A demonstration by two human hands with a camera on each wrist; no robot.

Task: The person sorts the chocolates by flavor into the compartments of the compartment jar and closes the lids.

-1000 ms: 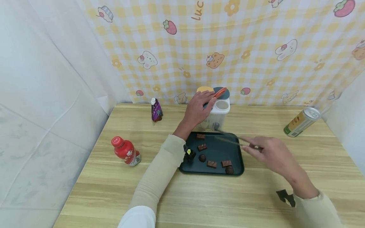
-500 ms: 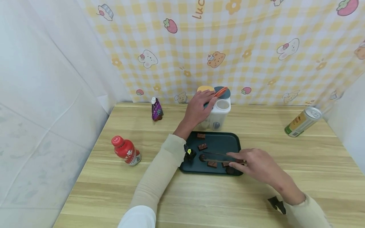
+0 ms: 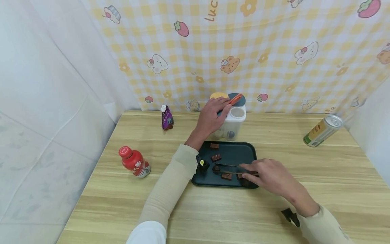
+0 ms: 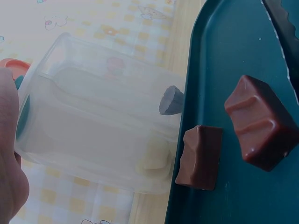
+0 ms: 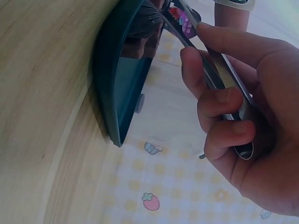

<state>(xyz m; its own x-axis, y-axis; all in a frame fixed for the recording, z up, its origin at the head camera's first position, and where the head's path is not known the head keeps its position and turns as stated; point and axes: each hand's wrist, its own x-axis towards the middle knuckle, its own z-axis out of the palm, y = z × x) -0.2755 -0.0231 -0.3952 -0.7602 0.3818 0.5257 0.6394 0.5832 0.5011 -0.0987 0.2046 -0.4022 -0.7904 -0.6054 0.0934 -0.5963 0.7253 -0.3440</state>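
My right hand (image 3: 274, 178) holds metal tongs (image 3: 233, 173) over a dark green tray (image 3: 243, 153). Their two arms are spread, with the tips at a round dark chocolate (image 3: 216, 169). Rectangular brown chocolates, among them one with a wavy top (image 4: 259, 121), lie around it on the tray. At the tray's far side, my left hand (image 3: 211, 113) grips the top of a clear storage container (image 3: 237, 123). A raised orange lid (image 3: 235, 99) shows beside its thumb, and one round opening (image 3: 237, 112) is uncovered. Inside sit a dark fluted piece (image 4: 171, 101) and a pale piece (image 4: 156, 154).
A red bottle (image 3: 135, 162) and a purple pouch (image 3: 167, 118) stand left of the tray. To the far right is a tilted-looking drink can (image 3: 321, 131). A checked cloth (image 3: 265, 40) hangs behind the wooden table (image 3: 213, 213).
My right hand has brought the tongs from beside the container down and toward me, to the round chocolate on the tray. My left hand has stayed on the container.
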